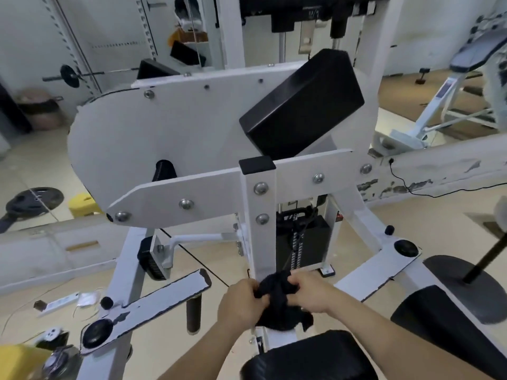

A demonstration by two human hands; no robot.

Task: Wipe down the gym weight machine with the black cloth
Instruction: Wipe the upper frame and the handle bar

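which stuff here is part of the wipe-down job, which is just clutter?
Job:
- bunched black cloth, gripped by left hand and right hand
- white steel weight machine

Lying about:
- white power strip on floor
- black weight plate
- yellow block
- barbell by the wall

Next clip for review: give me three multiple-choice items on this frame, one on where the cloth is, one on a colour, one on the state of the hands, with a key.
1. Where is the black cloth?
A. Draped over the angled black pad
B. At the foot of the white upright post, between both hands
C. Lying on the floor by the power strip

2. What colour is the machine frame?
A. White
B. Red
C. Yellow

3. What are the hands doing?
A. Both hang idle
B. Only one touches the cloth
C. Both grip the cloth

Key: 1 B, the cloth is bunched against the post base. 2 A, plates and post are white. 3 C, the left hand and the right hand curl their fingers into the cloth.
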